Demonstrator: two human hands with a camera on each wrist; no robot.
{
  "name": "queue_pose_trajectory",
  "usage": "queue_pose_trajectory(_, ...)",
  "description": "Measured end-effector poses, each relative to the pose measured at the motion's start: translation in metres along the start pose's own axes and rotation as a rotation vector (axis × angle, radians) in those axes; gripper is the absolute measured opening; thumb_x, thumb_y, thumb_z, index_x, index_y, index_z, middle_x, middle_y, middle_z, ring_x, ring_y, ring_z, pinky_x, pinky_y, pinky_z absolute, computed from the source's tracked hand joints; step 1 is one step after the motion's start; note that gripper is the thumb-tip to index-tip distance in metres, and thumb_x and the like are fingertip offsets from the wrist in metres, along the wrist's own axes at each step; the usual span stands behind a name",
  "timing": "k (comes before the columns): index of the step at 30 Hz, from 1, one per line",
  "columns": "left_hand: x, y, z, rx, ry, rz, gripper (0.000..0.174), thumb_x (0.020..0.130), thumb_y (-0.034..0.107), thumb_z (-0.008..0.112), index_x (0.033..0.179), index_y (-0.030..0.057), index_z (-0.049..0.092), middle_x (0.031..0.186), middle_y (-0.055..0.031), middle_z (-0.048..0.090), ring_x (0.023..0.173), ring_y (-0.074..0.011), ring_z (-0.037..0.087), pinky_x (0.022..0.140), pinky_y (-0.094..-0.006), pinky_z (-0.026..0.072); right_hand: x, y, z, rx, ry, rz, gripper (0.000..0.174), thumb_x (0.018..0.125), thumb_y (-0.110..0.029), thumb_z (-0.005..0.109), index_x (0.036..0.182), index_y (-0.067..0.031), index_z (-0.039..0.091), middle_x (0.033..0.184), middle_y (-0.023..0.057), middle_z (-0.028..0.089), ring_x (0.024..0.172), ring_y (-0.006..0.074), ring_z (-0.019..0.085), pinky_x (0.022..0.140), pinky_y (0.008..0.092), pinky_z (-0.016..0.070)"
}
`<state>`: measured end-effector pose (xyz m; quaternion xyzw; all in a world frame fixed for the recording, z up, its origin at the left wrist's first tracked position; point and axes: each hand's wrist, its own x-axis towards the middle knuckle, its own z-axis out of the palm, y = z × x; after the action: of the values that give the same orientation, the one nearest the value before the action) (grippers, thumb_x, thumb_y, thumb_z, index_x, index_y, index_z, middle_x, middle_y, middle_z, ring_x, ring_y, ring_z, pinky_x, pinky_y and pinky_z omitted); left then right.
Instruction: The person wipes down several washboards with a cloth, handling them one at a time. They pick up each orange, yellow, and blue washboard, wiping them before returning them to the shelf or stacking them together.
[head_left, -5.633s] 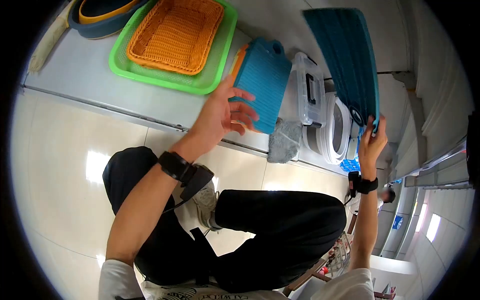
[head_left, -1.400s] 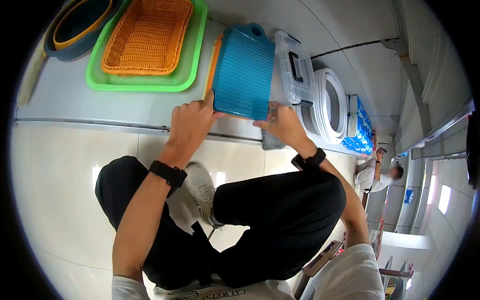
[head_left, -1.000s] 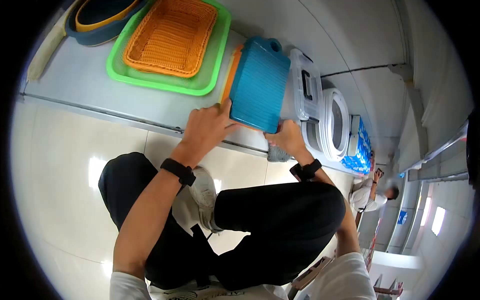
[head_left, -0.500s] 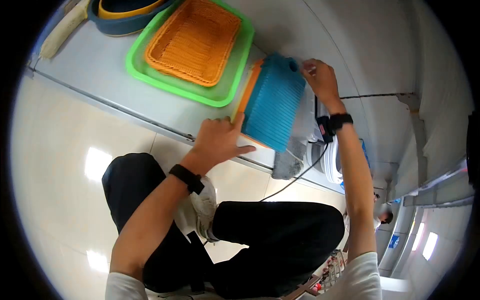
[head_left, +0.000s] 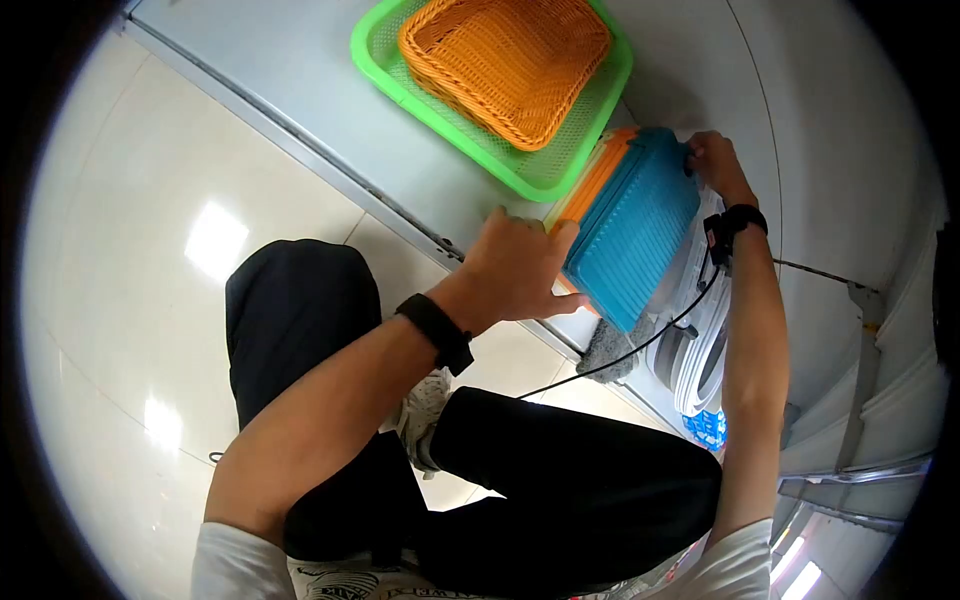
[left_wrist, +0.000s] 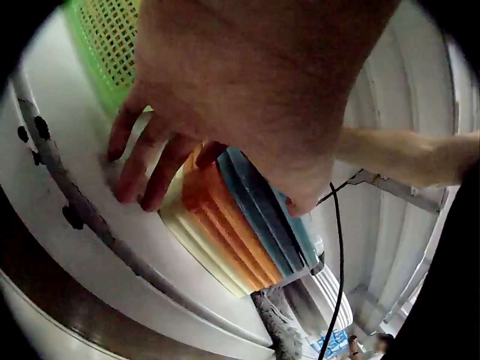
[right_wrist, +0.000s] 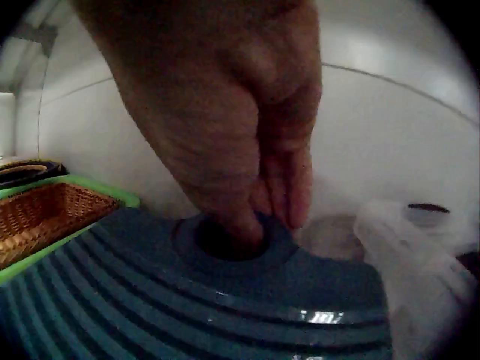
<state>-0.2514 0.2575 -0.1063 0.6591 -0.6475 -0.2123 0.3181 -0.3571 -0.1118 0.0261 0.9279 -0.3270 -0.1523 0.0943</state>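
Note:
A blue ribbed washboard (head_left: 645,225) leans at the front of a stack of washboards on the shelf. Behind it come an orange board (left_wrist: 236,232) and a cream one (left_wrist: 202,251). My right hand (head_left: 718,165) grips the blue board's top end, thumb hooked into its hanging hole (right_wrist: 217,240) and fingers behind, as the right wrist view shows. My left hand (head_left: 515,265) is spread at the stack's lower end. Its thumb reaches past the blue side, while the other fingers hang loosely by the orange and cream boards.
Left of the stack, a green mesh basket (head_left: 530,185) bears an orange wicker basket (head_left: 510,70). Grey fluffy material (head_left: 605,352) and white round items (head_left: 690,370) lie to the right. A black cable (head_left: 640,350) runs from the right wrist. The shelf edge (head_left: 350,190) borders the tiled floor.
Earlier, my right hand held a blue washboard raised; later, both hands were at the stack's lower end. Since then, my right hand has moved up to the hanging hole and gripped there.

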Motion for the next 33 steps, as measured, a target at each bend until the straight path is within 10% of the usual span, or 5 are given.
queue_pose_trajectory(12, 0.000, 0.014, 0.006, 0.015, 0.146, -0.046, 0.085, 0.092, 0.073, 0.057, 0.138, 0.0003, 0.053, 0.076, -0.0156, 0.068, 0.066, -0.0321, 0.068, 0.065, -0.0441, 0.0506, 0.001, 0.008, 0.010, 0.065, 0.070, 0.009, 0.018, 0.082, -0.001, 0.074, 0.100, 0.0021, 0.069, 0.093, 0.0218, 0.071, 0.093, 0.0351, 0.071, 0.087, 0.0407, 0.0554)
queue_pose_trajectory(20, 0.001, 0.020, 0.004, 0.001, 0.169, -0.010, 0.065, 0.099, 0.057, 0.059, 0.158, 0.0343, 0.042, 0.080, -0.0125, 0.065, 0.061, -0.0250, 0.065, 0.058, -0.0400, 0.0530, 0.006, 0.012, 0.015, 0.088, 0.029, 0.088, 0.026, 0.081, -0.006, 0.079, 0.104, 0.0017, 0.070, 0.110, 0.0191, 0.067, 0.103, 0.0360, 0.067, 0.092, 0.0422, 0.0557)
queue_pose_trajectory(33, 0.006, 0.027, 0.012, -0.024, 0.090, -0.041, 0.069, 0.100, 0.053, 0.059, 0.161, 0.0318, 0.034, 0.088, -0.0151, 0.067, 0.070, -0.0288, 0.069, 0.062, -0.0422, 0.0539, 0.023, 0.004, 0.033, -0.086, 0.107, 0.122, 0.022, 0.092, -0.013, 0.069, 0.111, -0.0030, 0.064, 0.112, 0.0273, 0.068, 0.108, 0.0462, 0.066, 0.094, 0.0524, 0.0545)
